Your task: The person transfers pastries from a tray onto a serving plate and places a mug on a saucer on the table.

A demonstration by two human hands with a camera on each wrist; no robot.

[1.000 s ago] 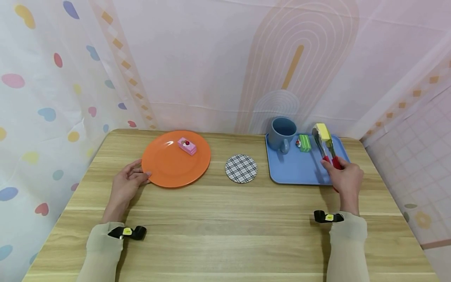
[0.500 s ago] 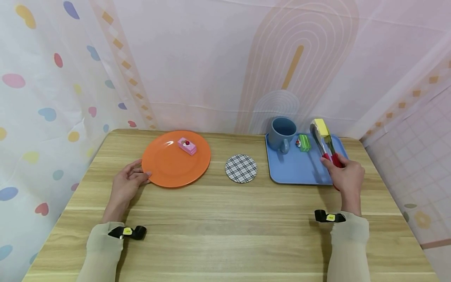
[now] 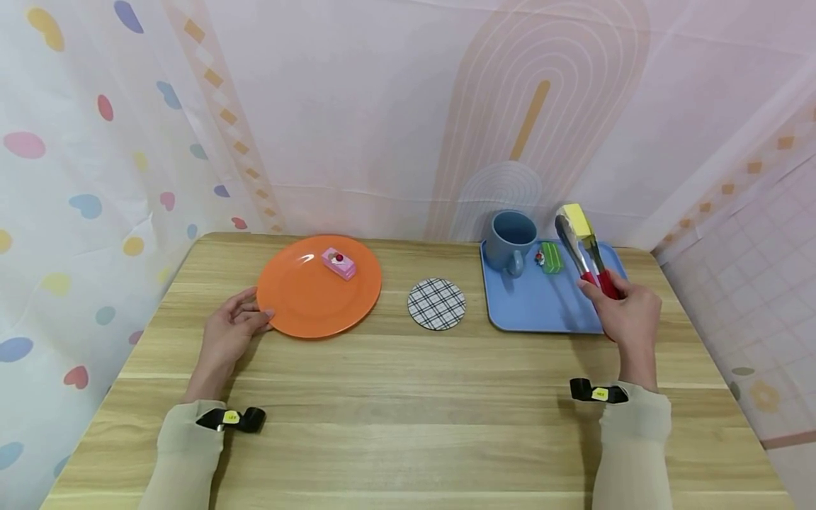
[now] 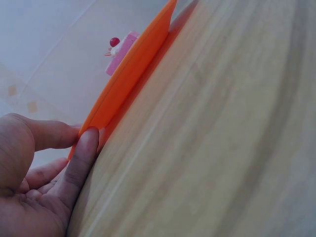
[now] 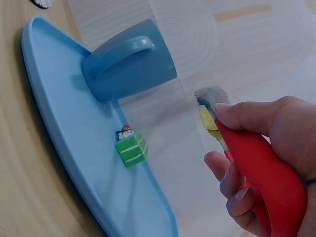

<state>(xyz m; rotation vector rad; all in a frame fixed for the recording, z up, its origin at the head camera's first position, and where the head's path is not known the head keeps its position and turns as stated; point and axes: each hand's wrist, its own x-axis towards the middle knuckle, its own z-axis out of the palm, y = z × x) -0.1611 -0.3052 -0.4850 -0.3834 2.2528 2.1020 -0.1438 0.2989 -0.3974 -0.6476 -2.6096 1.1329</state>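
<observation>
My left hand (image 3: 232, 329) pinches the near-left rim of an orange plate (image 3: 306, 304), with thumb and fingers on either side of it in the left wrist view. A pink toy cake slice (image 3: 338, 263) with a red cherry lies on the plate. My right hand (image 3: 627, 315) grips the red handles of metal tongs (image 3: 605, 285). Between the tong tips sits a yellow toy cake slice (image 3: 576, 220), held up above the far side of the blue tray (image 3: 532, 312). A green toy cake slice (image 5: 132, 149) with white layers lies on that tray.
A blue-grey mug (image 3: 508, 244) stands at the tray's back left corner, handle toward me. Between plate and tray lies a round checked coaster (image 3: 436, 304) on the wooden table (image 3: 408, 411). A patterned curtain (image 3: 357, 127) hangs right behind the table's back edge.
The tongs with the yellow cake slice have risen and shifted slightly left, tips farther over the tray's back edge. My left hand and the plate stay where they were.
</observation>
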